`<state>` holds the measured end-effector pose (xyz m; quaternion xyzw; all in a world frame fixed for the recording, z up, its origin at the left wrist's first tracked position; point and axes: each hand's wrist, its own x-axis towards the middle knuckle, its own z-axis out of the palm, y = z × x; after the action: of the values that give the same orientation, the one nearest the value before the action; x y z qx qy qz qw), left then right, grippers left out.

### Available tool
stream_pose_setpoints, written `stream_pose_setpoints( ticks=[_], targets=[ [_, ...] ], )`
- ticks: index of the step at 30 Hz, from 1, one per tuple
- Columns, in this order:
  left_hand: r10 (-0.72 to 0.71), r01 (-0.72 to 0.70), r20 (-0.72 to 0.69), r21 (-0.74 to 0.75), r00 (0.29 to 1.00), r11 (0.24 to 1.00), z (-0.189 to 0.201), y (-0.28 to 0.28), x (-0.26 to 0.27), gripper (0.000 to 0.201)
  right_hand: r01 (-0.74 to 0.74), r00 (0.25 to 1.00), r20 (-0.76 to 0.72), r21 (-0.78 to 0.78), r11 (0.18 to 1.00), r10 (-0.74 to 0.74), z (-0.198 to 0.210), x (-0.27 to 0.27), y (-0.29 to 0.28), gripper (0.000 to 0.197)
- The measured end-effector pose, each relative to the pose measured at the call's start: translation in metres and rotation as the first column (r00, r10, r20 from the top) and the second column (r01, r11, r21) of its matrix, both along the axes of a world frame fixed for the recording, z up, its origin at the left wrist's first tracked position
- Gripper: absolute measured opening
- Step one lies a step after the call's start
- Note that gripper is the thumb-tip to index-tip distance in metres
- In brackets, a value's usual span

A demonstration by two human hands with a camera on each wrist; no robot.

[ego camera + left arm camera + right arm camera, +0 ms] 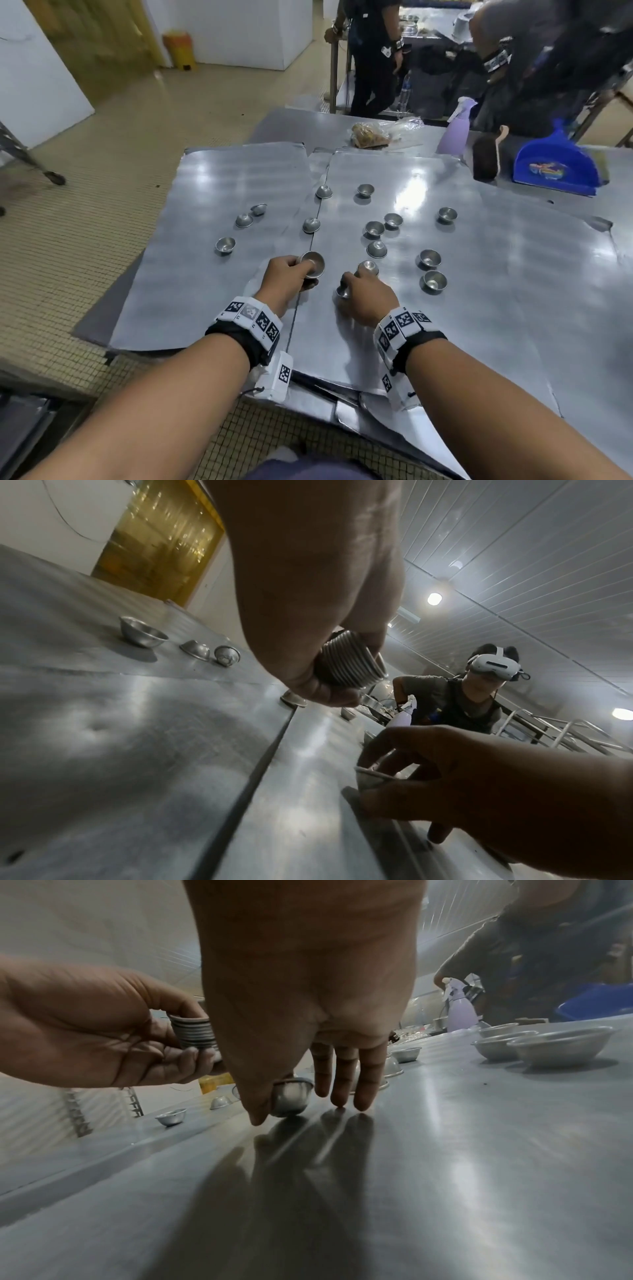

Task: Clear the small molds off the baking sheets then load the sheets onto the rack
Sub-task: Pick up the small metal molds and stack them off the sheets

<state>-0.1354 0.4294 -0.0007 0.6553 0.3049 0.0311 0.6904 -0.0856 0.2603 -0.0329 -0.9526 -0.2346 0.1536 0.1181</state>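
Note:
Two flat metal baking sheets lie side by side, the left sheet and the right sheet, with several small round metal molds scattered over both. My left hand grips a nested stack of molds, held just above the seam between the sheets. My right hand is down on the right sheet, thumb and forefinger pinching a single mold that touches the sheet; the other fingers point straight down at the surface. Another mold sits just beyond that hand.
A bag of food, a lilac spray bottle, a brush and a blue dustpan stand at the table's far side. Two people stand beyond. A metal rack frame shows at the right.

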Motion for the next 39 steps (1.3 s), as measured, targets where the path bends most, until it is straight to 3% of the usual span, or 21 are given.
stream_pose_setpoints(
  ticks=[11,14,21,24,25,28,33,39],
  targets=[
    [0.128,-0.127,-0.03,0.026,0.991,0.992,-0.012,-0.076,-0.034,0.015,-0.178,0.984,0.017,-0.001,0.984,0.178,0.009,-0.015,-0.081,0.024],
    [0.167,-0.166,-0.037,0.015,0.985,0.986,-0.017,-0.094,-0.038,0.022,-0.155,0.987,0.054,0.03,0.987,0.154,0.01,-0.019,-0.103,0.022],
    [0.149,-0.147,-0.032,0.036,0.988,0.988,-0.019,-0.14,-0.041,0.01,-0.106,0.994,0.036,0.104,0.989,0.103,0.016,-0.023,-0.156,0.012],
    [0.103,-0.101,-0.038,0.043,0.994,0.994,-0.019,-0.162,-0.035,0.008,-0.055,0.998,-0.02,0.093,0.994,0.057,0.019,-0.018,-0.181,0.044],
    [0.086,-0.084,-0.039,0.047,0.996,0.995,-0.018,-0.169,-0.032,0.007,-0.049,0.998,-0.026,0.074,0.996,0.051,0.019,-0.016,-0.189,0.045],
    [0.05,-0.047,-0.048,0.062,0.998,0.997,-0.019,-0.185,-0.022,0.007,-0.002,0.999,-0.031,0.05,0.999,0.004,0.017,-0.013,-0.213,0.035],
    [0.007,-0.001,-0.089,0.066,0.996,0.998,-0.03,-0.211,-0.005,0.024,0.091,0.995,-0.06,0.117,0.989,-0.084,0.02,-0.009,-0.251,0.036],
    [-0.097,0.102,-0.081,0.058,0.992,0.993,-0.031,-0.238,0.008,0.009,0.177,0.984,-0.062,0.146,0.973,-0.17,0.018,-0.003,-0.285,0.033]
  ],
)
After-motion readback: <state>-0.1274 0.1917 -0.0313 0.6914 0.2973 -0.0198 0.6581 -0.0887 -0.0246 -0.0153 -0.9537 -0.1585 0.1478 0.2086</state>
